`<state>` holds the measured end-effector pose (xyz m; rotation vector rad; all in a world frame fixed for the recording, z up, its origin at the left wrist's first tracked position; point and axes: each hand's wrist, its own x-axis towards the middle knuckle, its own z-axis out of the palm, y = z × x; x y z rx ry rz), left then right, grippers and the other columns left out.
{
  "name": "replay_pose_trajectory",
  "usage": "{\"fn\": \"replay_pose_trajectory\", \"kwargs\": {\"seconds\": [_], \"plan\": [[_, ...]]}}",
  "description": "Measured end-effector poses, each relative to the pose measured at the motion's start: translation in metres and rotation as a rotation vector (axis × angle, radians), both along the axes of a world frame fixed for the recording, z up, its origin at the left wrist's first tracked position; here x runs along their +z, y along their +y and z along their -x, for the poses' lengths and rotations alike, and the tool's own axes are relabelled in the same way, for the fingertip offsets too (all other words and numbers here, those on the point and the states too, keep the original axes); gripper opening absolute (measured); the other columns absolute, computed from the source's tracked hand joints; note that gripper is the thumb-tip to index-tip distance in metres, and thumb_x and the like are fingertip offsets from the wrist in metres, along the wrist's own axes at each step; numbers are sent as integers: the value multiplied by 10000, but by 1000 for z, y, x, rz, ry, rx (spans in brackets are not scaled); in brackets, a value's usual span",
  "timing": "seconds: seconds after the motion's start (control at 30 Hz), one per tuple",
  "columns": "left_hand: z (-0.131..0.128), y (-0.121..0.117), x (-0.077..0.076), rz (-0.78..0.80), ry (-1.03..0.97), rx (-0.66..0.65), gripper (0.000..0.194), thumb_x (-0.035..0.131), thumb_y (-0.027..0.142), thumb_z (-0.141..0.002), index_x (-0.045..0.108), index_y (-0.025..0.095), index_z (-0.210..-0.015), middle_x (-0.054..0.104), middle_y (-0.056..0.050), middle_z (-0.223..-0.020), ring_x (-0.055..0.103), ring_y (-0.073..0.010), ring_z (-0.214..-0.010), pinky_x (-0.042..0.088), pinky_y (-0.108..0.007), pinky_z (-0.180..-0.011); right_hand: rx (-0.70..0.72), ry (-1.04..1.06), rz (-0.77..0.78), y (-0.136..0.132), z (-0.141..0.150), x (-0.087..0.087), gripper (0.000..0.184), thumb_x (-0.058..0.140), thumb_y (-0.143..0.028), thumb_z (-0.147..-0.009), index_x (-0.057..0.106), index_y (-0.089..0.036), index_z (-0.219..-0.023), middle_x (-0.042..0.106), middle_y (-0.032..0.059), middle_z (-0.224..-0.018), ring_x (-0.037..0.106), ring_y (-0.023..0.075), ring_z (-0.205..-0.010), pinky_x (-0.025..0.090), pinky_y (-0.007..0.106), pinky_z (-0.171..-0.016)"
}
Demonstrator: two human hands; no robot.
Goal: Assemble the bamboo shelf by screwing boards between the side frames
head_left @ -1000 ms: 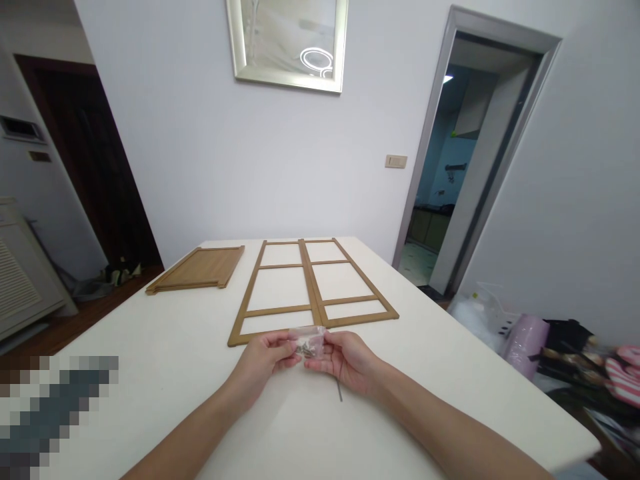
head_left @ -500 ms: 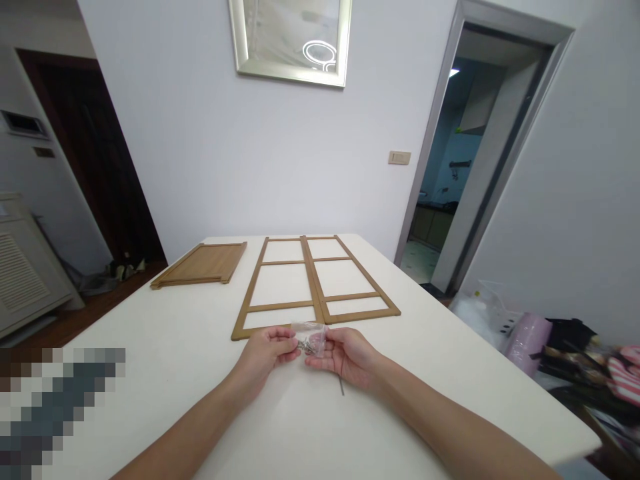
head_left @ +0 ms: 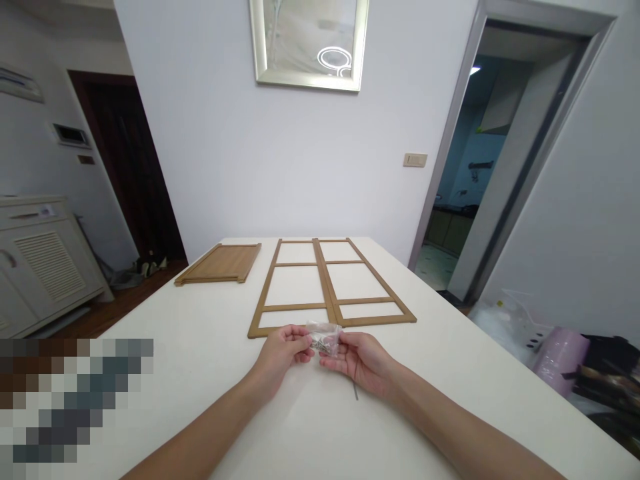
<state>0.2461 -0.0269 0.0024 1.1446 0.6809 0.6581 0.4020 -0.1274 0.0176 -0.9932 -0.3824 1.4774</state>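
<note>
A small clear plastic bag [head_left: 325, 339] with several small metal pieces, seemingly screws, is held up between my two hands over the table. My left hand [head_left: 286, 353] pinches its left side between thumb and fingers. On the bag's right side, my right hand [head_left: 364, 360] grips the edge, fingers curled beneath. A thin dark metal rod [head_left: 355, 391] shows below my right hand; its upper end is hidden. Just beyond the bag, two wooden frames [head_left: 330, 287] with crossbars lie flat side by side.
Slatted-looking wooden panels [head_left: 220, 263] lie stacked at the table's far left. The white table [head_left: 210, 373] reaches the wall. Right of it are a pink roll [head_left: 561, 357] and a plastic basket [head_left: 515, 327]. A cabinet [head_left: 45, 253] stands at left. The lower left corner is blurred out.
The view has turned a little to the left, so everything sits further right in the picture. Both hands keep hold of the bag, with hardly any change in grip.
</note>
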Motion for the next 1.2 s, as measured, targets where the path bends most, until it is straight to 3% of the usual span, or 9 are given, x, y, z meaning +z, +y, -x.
{"fn": "replay_pose_trajectory", "kwargs": {"seconds": [0.17,0.4,0.7,1.0,1.2], "plan": [[-1,1,-2,-7,-18,5,339,803,382,-678,618,130,-810,663,-31,-741,638,-120,-623,507,-250,-620,-5,17,-7,1,-1,-3,262,398,-162,-969,550,10,-1098,720,197,-888,730,198,-770,599,343,-805],[0,1,-1,-90,42,60,288,776,343,-680,610,138,-794,653,-14,-705,596,-94,-550,465,-225,-550,-5,30,-22,1,1,-4,283,412,-167,-965,546,29,-1120,714,202,-892,730,203,-767,594,346,-818],[0,-3,3,-155,-4,11,275,768,357,-691,612,152,-785,602,23,-630,555,-88,-527,433,-213,-517,44,22,-54,-1,3,-2,278,473,-101,-901,585,11,-1130,712,189,-938,722,192,-810,598,315,-796],[-1,-4,4,-106,-106,-59,328,794,400,-701,640,144,-837,635,-3,-703,588,-103,-565,468,-231,-549,57,38,-64,-1,2,-5,226,506,-100,-871,618,14,-1030,695,154,-830,710,179,-741,595,313,-785],[1,-3,5,-41,-112,-88,328,797,420,-700,689,132,-816,683,-44,-796,621,-117,-655,523,-263,-671,36,39,-71,0,0,-8,219,475,-87,-883,609,5,-1029,696,153,-826,707,165,-735,589,303,-791]]}}
